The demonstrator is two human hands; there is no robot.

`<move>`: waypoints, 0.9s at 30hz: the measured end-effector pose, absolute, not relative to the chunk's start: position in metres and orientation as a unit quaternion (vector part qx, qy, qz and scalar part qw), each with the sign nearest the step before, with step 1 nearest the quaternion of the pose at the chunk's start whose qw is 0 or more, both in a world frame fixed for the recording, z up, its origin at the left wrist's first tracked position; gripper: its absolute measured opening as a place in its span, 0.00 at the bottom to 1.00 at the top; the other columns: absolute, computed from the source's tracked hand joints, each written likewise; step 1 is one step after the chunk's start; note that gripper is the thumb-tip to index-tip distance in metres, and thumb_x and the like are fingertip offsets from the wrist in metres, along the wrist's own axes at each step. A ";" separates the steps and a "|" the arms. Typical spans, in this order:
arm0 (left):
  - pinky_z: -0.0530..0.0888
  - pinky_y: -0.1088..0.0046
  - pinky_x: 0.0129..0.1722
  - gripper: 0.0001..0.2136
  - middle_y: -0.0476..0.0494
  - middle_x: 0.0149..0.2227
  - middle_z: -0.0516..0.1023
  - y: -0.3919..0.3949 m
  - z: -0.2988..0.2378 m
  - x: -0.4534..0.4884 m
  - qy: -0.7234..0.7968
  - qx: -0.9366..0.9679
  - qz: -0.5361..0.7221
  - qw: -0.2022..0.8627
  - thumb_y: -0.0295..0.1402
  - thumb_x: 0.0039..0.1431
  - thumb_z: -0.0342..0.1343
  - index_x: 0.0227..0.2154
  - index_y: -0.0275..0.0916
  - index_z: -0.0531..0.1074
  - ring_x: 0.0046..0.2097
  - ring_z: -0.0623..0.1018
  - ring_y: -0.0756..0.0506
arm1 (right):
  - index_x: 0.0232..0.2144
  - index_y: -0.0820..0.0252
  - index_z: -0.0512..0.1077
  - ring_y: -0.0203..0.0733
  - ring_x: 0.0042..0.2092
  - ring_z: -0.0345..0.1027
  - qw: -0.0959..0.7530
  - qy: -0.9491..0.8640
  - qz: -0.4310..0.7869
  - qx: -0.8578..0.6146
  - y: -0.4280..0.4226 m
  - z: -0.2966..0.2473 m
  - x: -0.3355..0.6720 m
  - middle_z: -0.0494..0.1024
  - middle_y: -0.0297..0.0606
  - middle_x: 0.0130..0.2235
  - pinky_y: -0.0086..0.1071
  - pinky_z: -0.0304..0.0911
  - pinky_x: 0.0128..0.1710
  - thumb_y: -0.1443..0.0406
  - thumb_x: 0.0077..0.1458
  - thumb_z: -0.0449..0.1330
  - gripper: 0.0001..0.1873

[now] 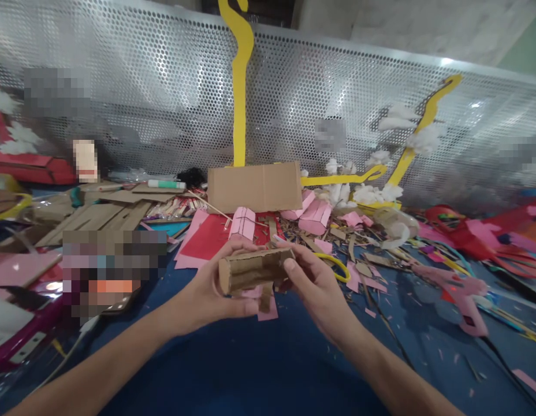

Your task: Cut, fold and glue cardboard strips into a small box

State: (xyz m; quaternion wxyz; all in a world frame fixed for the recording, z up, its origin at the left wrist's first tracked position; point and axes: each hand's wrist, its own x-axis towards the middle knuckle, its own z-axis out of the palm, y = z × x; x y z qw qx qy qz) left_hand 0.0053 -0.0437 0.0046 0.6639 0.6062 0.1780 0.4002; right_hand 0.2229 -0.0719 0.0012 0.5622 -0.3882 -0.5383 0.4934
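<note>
A small brown cardboard box (pixel 255 271), longer than it is wide and with a rounded end face, is held up in front of me between both hands. My left hand (pixel 216 286) wraps round its left end, thumb beneath. On the right end, my right hand (pixel 309 277) grips with the thumb pressed on the front side; its other fingers are partly hidden behind the box. Just beyond lie a pink paper-covered box (pixel 242 224) with dark lines and red paper sheets (pixel 205 238). Pink paper scraps (pixel 268 309) lie below the held box.
A pink glue gun (pixel 456 289) with a cord lies at right, beside yellow-handled scissors (pixel 337 267). Behind stands a cardboard piece (pixel 255 188) with a tall yellow strip (pixel 239 98). Cardboard sheets (pixel 95 222) are piled at left. A perforated metal panel (pixel 164 86) closes the back.
</note>
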 end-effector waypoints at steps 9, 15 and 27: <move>0.76 0.65 0.38 0.26 0.38 0.49 0.80 -0.048 0.005 0.005 0.286 0.591 0.421 0.626 0.45 0.59 0.66 0.58 0.45 0.70 0.40 0.78 0.42 | 0.51 0.52 0.75 0.36 0.34 0.73 0.593 -0.534 0.443 -0.409 -0.072 0.001 0.225 0.75 0.35 0.43 0.31 0.74 0.34 0.57 0.62 0.66 0.16; 0.77 0.64 0.46 0.24 0.37 0.57 0.75 -0.044 0.002 0.003 0.259 0.643 0.411 0.592 0.47 0.62 0.62 0.59 0.47 0.71 0.53 0.77 0.37 | 0.50 0.52 0.76 0.40 0.38 0.73 0.587 -0.561 0.370 -0.452 -0.071 0.000 0.226 0.75 0.37 0.45 0.32 0.75 0.35 0.61 0.62 0.64 0.14; 0.74 0.60 0.52 0.34 0.39 0.57 0.76 -0.064 0.001 0.010 0.298 0.762 0.291 0.496 0.43 0.61 0.64 0.67 0.47 0.61 0.53 0.77 0.37 | 0.42 0.51 0.74 0.42 0.38 0.70 0.508 -0.742 0.106 -0.424 -0.085 -0.004 0.222 0.73 0.35 0.39 0.34 0.68 0.35 0.78 0.49 0.61 0.21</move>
